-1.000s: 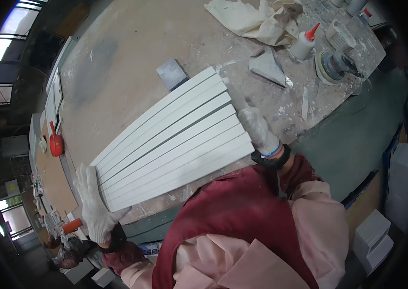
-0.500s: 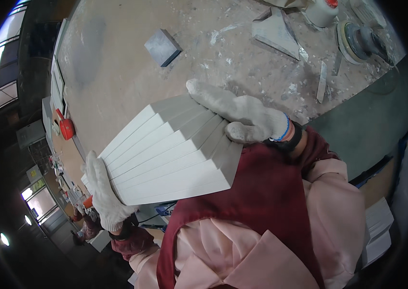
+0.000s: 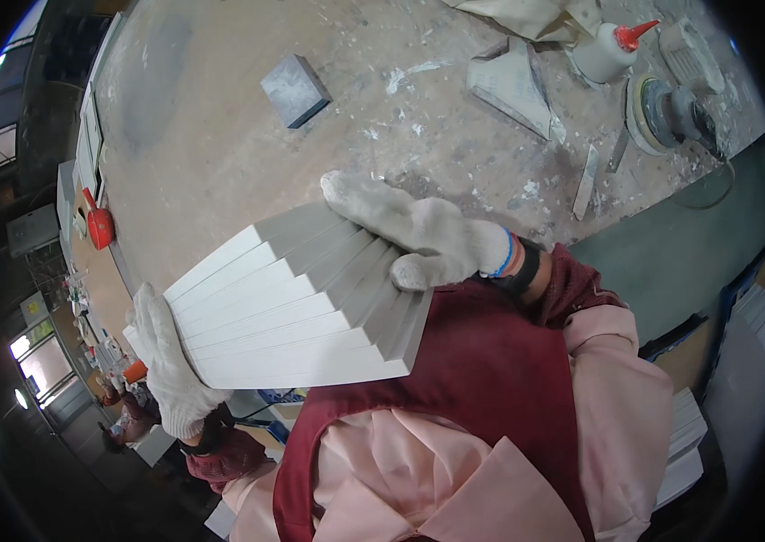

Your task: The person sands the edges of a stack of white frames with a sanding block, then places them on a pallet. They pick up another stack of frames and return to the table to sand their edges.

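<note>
The stack (image 3: 288,330) of white boards sat just off the middle of the view, toward 8 o'clock, slanting over the near edge of the tabletop (image 3: 211,117) and close to the apron (image 3: 500,370). The left hand (image 3: 170,361), gloved, gripped the stack's 8 o'clock end, its fingers laid straight along it and its thumb not clearly shown. The right hand (image 3: 428,235), also gloved, gripped the 2 o'clock end, fingers reaching over the far corner and thumb set apart nearer the apron, so that the two spanned most of the board ends. Those ends stood stepped rather than flush. Good handling here seemed to call for equal inward pressure from both hands, since a slack middle board could have slid out of the bundle. A flat palm probably suited the stepped ends better than fingertips alone. The block (image 3: 295,88) lay well apart at the stack's 12 o'clock, and the bottle (image 3: 604,56) and sander (image 3: 662,113) stood farther off toward 2 o'clock, leaving the hands room to level the bundle.
</note>
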`<state>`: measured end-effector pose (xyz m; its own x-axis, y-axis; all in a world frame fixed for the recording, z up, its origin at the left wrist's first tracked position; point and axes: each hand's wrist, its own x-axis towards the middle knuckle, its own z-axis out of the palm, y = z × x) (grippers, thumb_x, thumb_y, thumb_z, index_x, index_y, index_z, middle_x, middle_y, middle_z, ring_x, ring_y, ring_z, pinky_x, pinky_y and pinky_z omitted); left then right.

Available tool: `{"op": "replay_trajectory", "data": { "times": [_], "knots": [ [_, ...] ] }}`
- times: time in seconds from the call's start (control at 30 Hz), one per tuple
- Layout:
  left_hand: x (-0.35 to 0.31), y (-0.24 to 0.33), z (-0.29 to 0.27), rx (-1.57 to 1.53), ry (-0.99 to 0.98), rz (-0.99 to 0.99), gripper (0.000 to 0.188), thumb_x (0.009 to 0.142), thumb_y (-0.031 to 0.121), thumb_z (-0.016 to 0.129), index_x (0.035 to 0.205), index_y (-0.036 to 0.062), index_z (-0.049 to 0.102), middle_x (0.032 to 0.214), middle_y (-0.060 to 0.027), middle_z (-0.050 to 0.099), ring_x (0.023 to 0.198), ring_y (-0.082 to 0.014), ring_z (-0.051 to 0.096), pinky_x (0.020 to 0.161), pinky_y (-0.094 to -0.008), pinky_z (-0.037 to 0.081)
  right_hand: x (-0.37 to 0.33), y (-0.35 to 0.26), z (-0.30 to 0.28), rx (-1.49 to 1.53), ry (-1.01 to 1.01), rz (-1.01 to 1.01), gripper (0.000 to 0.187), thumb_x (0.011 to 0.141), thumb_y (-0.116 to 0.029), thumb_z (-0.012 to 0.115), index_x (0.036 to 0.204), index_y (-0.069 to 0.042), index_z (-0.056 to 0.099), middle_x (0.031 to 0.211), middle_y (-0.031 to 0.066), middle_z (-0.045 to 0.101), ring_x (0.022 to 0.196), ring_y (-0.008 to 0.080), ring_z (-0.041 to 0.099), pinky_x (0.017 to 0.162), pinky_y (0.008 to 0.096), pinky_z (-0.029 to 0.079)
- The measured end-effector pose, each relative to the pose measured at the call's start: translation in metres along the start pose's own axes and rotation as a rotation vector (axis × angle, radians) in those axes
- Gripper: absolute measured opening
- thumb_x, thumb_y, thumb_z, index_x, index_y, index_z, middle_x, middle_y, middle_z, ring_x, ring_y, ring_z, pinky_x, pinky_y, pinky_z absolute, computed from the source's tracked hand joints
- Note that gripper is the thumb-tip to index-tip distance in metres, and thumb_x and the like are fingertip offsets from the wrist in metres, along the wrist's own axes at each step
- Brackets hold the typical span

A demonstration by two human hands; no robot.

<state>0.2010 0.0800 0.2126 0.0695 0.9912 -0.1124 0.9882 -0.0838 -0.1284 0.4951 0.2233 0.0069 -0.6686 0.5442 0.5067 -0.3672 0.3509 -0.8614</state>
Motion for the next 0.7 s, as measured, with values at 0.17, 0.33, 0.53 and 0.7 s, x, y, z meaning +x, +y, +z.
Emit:
{"op": "replay_trajectory", "data": {
  "times": [0.17,0.33,0.53,0.7],
  "knots": [
    [-0.005,-0.007,0.003,0.079,0.024,0.026,0.126,0.061,0.072,0.073,0.149,-0.0043,0.025,0.151,-0.0291,0.031,0.139,-0.0474,0.028,0.113,-0.0528,0.025,0.029,0.002,-0.039,-0.026,-0.166,0.194,0.069,0.096,-0.048,0.049,0.144,0.002,0.039,0.149,0.0276,0.035,0.142,0.0392,0.029,0.114,0.0416,0.029],
    [-0.003,-0.01,0.006,0.013,0.084,0.113,0.125,0.06,0.072,0.074,0.148,-0.0034,0.028,0.15,-0.0263,0.033,0.138,-0.0474,0.031,0.114,-0.0523,0.024,0.102,0.05,-0.033,-0.927,-0.119,0.205,0.049,0.088,-0.042,0.056,0.127,-0.012,0.055,0.128,0.0153,0.051,0.113,0.0371,0.051,0.094,0.0486,0.046],
    [-0.005,0.0,-0.002,0.003,0.074,0.03,0.124,0.058,0.071,0.074,0.148,-0.0023,0.03,0.149,-0.0261,0.036,0.137,-0.0459,0.031,0.112,-0.0512,0.024,0.174,0.084,-0.017,-1.196,-0.225,0.522,0.053,0.084,-0.049,0.059,0.125,-0.015,0.056,0.124,0.0139,0.052,0.11,0.0438,0.05,0.084,0.0575,0.048],
    [-0.01,0.0,-0.004,-0.009,0.034,0.016,0.124,0.058,0.073,0.07,0.148,-0.0025,0.03,0.15,-0.0268,0.034,0.139,-0.0448,0.028,0.114,-0.0518,0.02,0.159,0.121,0.0,-1.274,-0.103,0.552,0.047,0.082,-0.044,0.063,0.12,-0.017,0.06,0.125,0.0137,0.051,0.11,0.045,0.05,0.083,0.0568,0.048]
  ]
}}
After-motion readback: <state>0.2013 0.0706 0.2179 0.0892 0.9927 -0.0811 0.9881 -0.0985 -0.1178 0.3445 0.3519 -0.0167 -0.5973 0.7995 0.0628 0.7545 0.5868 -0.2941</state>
